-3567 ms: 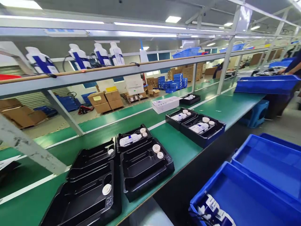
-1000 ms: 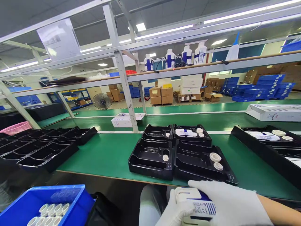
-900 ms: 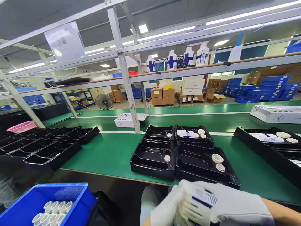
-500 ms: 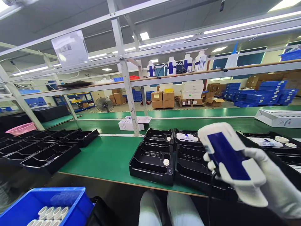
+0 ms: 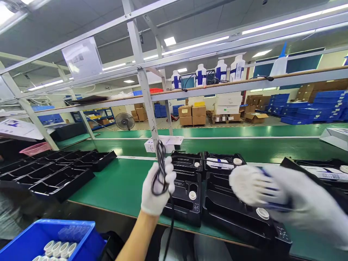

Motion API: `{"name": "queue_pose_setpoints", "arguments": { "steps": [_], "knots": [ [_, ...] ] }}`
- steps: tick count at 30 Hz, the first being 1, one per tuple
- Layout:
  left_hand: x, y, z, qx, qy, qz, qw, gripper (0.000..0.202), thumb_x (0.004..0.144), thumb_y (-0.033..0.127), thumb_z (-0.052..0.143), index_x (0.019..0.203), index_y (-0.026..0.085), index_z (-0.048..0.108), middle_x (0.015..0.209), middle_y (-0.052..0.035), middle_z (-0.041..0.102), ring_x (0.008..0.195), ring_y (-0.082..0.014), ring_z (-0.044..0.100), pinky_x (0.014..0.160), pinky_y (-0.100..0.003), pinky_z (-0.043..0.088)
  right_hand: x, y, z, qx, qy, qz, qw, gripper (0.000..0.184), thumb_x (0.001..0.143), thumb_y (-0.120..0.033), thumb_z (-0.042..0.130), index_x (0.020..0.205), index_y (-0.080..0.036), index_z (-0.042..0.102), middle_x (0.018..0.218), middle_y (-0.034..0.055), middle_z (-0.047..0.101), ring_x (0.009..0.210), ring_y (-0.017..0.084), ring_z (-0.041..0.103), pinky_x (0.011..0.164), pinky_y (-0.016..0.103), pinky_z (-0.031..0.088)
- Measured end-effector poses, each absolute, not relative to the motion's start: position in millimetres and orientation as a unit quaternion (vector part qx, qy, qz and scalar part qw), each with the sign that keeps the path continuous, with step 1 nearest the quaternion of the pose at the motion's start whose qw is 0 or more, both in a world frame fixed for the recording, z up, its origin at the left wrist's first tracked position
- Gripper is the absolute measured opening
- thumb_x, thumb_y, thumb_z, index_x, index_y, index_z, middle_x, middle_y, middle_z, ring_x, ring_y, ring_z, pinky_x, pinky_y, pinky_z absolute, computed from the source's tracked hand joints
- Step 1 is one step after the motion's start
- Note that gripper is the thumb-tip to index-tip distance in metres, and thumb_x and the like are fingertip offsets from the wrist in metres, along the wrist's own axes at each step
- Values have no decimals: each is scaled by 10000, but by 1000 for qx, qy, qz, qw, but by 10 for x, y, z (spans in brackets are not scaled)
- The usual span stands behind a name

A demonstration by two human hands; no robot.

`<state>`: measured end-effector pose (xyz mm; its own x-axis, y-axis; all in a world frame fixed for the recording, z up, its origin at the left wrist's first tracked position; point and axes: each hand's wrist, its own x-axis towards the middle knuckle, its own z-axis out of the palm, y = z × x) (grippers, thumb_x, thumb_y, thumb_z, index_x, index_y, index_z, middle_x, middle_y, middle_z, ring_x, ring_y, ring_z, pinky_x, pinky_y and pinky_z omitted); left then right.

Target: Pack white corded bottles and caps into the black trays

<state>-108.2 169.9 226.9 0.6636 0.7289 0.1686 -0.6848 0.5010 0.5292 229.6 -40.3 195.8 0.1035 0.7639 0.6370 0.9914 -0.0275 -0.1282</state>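
Left hand: the gloved left hand [image 5: 158,188] is raised upright on a bare forearm rising from the lower edge, with its back turned to the camera.
Left grip: the fingers are curled tight around a bundled black cable [image 5: 161,170]; a loop stands above the fist and a strand hangs down past the wrist.
Right hand: the gloved right hand [image 5: 301,203] is stretched in from the right, blurred, and is wrapped around a white and blue device [image 5: 251,185].
Device position: it is held in the air above the nearest black tray [image 5: 239,221], its rounded white end pointed left.
Trays: four black trays are grouped on the green surface [image 5: 119,181], just beyond both hands.
Caps: a white cap [image 5: 192,195] is seated in the left front tray.
Bin: a blue bin [image 5: 40,235] with white caps is seen at the lower left.
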Motion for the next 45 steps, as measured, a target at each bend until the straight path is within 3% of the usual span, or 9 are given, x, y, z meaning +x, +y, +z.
{"name": "queue_pose_setpoints", "arguments": {
  "steps": [6, 15, 19, 22, 25, 29, 36, 41, 45],
  "knots": [
    [-324, 2094, 2989, 455, 2, 218, 864, 611, 1092, 564, 184, 1243, 170, 626, 942, -104, 719, 418, -97, 492, 279, -188, 333, 2089, 456, 1222, -737, -655, -106, 128, 768, 755, -246, 613, 1508, -105, 557, 1393, 217, 656, 1196, 412, 658, 1004, 567, 566],
    [82, 2437, 2797, 539, 122, 141, 822, 553, 1109, 488, 229, 1067, 113, 633, 777, -87, 725, 273, -45, 329, 284, -182, 172, 2124, 659, 1150, -759, -619, 190, 66, 976, 726, -417, 700, 1621, -151, 415, 1539, 206, 548, 1358, 417, 568, 1143, 546, 468],
    [60, 2594, 2795, 542, 123, 139, 820, 500, 1086, 504, 367, 1027, 97, 651, 776, -76, 726, 281, -38, 354, 297, -181, 158, 2645, 771, 1310, -713, -669, 154, 142, 542, 938, -522, 498, 1372, -264, 695, 1402, 109, 684, 1290, 344, 634, 1117, 488, 504],
    [67, 2689, 2777, 552, 103, 120, 819, 463, 1055, 514, 461, 1046, 101, 669, 797, -72, 737, 280, -42, 362, 298, -196, 151, 3076, 1029, 1246, -767, -632, 26, 112, 462, 1024, -428, 378, 1256, -276, 748, 1262, 109, 756, 1122, 343, 723, 959, 496, 575],
    [53, 2759, 2737, 563, 72, 110, 816, 472, 1039, 538, 491, 1102, 113, 688, 840, -83, 748, 296, -40, 377, 299, -199, 155, 3360, 1335, 995, -790, -612, -23, -24, 294, 956, -364, 558, 920, -215, 809, 896, 148, 791, 879, 373, 761, 772, 469, 576],
    [-26, 2817, 2645, 564, 63, 107, 816, 530, 1004, 589, 551, 1217, 123, 689, 866, -91, 752, 307, -18, 352, 305, -190, 159, 3702, 1728, 804, -808, -587, -37, -22, 246, 883, -371, 705, 724, -190, 753, 736, 148, 744, 778, 359, 746, 742, 452, 545],
    [-51, 2887, 2529, 539, 92, 101, 831, 591, 887, 642, 709, 1187, 133, 684, 786, -47, 730, 298, -21, 354, 299, -189, 142, 4224, 2512, 1084, -852, -522, -41, -9, 229, 946, -217, 600, 876, -125, 798, 958, 227, 784, 937, 362, 765, 836, 464, 555],
    [-51, 2914, 2567, 548, 100, 80, 826, 545, 955, 645, 599, 1158, 143, 652, 750, -40, 713, 290, -34, 326, 294, -200, 121, 4140, 2728, 1517, -876, -477, -57, 34, 338, 971, -252, 520, 1104, -85, 782, 1105, 276, 757, 1001, 408, 750, 862, 519, 570],
    [62, 2853, 2667, 569, 116, 64, 811, 496, 1049, 598, 405, 1107, 158, 627, 712, -39, 700, 283, -50, 307, 300, -204, 136, 3542, 2465, 2218, -808, -552, -129, 159, 634, 1067, -493, 344, 1585, -140, 438, 1585, 192, 509, 1419, 335, 527, 1137, 487, 471]
  ]
}}
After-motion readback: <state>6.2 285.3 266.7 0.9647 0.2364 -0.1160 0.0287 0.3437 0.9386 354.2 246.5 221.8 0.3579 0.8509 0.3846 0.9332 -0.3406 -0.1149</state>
